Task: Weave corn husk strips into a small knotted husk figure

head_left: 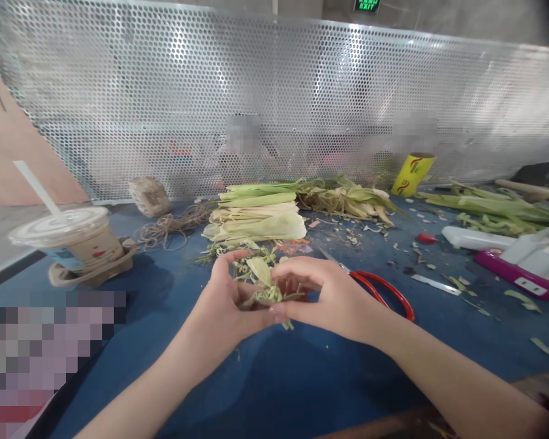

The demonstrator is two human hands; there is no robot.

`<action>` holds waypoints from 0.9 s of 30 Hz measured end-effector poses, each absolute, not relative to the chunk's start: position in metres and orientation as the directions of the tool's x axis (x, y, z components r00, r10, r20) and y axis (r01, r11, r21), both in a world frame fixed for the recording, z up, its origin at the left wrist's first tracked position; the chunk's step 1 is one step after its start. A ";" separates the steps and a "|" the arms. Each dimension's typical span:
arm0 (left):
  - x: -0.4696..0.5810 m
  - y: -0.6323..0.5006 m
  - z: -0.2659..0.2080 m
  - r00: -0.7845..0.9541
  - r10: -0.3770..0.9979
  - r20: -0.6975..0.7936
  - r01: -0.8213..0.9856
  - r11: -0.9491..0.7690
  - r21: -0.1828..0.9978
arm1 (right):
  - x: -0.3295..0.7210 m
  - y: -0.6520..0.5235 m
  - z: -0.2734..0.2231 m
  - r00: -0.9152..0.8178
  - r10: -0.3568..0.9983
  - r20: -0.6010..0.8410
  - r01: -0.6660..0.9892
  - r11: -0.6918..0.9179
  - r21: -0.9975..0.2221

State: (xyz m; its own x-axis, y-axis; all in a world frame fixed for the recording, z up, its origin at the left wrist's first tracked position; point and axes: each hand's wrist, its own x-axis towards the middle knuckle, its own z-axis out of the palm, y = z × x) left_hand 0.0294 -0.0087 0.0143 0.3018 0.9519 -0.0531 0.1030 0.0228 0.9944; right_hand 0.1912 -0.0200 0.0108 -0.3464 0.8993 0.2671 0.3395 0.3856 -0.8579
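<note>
Green, curly plant material (260,271) is pinched by the fingers (297,267) of the left hand (222,300) and right hand (336,297).

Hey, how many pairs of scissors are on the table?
1: red-handled scissors on the blue table, partly behind the right hand and forearm. Others could be hidden under the piled leaves.

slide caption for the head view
Left hand and right hand hold curled green strips over a blue table, near scissors.
</note>
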 end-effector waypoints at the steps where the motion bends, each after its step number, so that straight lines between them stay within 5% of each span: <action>1: 0.029 -0.009 0.015 0.314 0.947 -0.064 0.108 0.031 0.994 | 0.191 -0.020 0.010 -0.342 0.907 0.247 0.320 0.359 -0.877; 11: 0.028 -0.009 0.014 0.332 0.937 -0.110 0.287 0.011 0.958 | 0.183 -0.021 0.005 -0.344 0.917 0.203 0.197 0.281 -0.939; 15: 0.031 -0.013 0.016 0.399 0.906 -0.141 0.196 0.066 0.978 | 0.182 -0.018 0.001 -0.280 0.926 0.252 0.168 0.306 -0.937; 21: 0.024 -0.007 0.012 0.503 0.859 -0.098 0.262 -0.043 0.964 | 0.185 -0.016 0.002 -0.189 0.927 0.323 0.344 0.370 -0.863; 24: 0.018 -0.004 0.009 0.397 0.903 0.161 0.473 -0.352 0.808 | 0.187 -0.018 0.002 -0.118 0.872 0.476 0.530 0.461 -0.712; 27: 0.018 -0.008 0.011 0.300 0.770 0.562 0.703 -0.577 0.416 | 0.188 -0.021 -0.001 -0.095 0.802 0.590 0.639 0.504 -0.581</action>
State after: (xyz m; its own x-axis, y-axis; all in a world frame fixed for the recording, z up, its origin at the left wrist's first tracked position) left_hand 0.0178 -0.0076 0.0109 0.3003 0.7703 0.5625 0.7028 -0.5774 0.4155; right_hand 0.1884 -0.0209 -0.0005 -0.0948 0.8016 0.5903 0.6393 0.5035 -0.5811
